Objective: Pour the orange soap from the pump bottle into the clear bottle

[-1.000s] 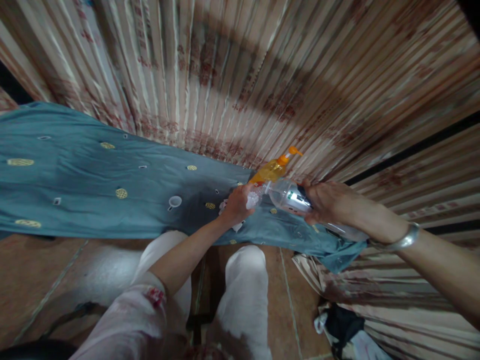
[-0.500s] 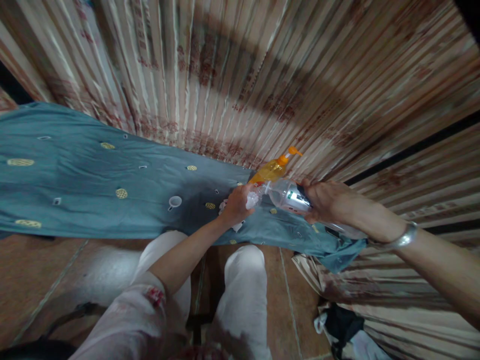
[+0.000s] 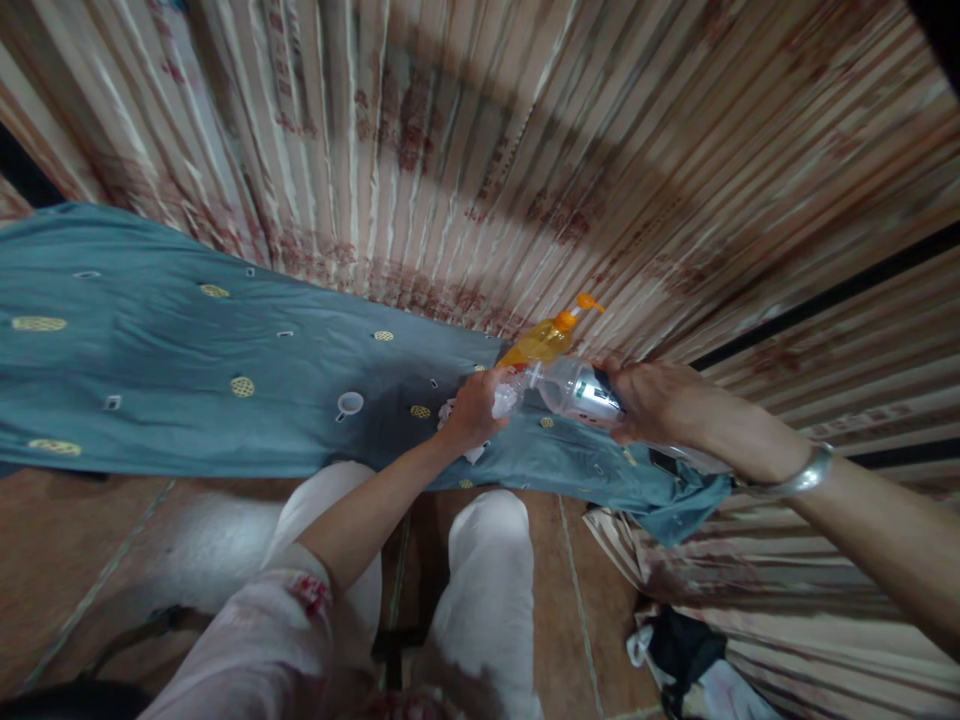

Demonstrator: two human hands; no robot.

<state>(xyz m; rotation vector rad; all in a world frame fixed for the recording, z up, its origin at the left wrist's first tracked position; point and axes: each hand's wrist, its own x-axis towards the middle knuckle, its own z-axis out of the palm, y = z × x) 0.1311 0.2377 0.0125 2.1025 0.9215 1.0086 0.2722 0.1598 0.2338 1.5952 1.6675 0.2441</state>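
Note:
My right hand (image 3: 649,395) is wrapped round a large clear plastic bottle (image 3: 566,388) with a silver label. The bottle is tilted, its neck pointing left. My left hand (image 3: 474,410) is closed around a small clear plastic container (image 3: 511,392), whose top meets the large bottle's mouth. Whether liquid is flowing between them I cannot tell. Just behind both stands an orange-yellow pump bottle (image 3: 541,342) with an orange pump head. A crumpled whitish piece (image 3: 474,453), perhaps tissue or cloth, shows under my left hand.
A blue-green cloth (image 3: 165,370) with yellow printed shapes covers the long narrow surface. A small white cup (image 3: 350,403) sits left of my hands. A pleated curtain (image 3: 420,150) hangs behind. A dark bundle (image 3: 686,645) lies low on the right, near the tiled floor (image 3: 577,640).
Almost nothing differs. Both hands keep their holds, and the large bottle stays tilted against the small container.

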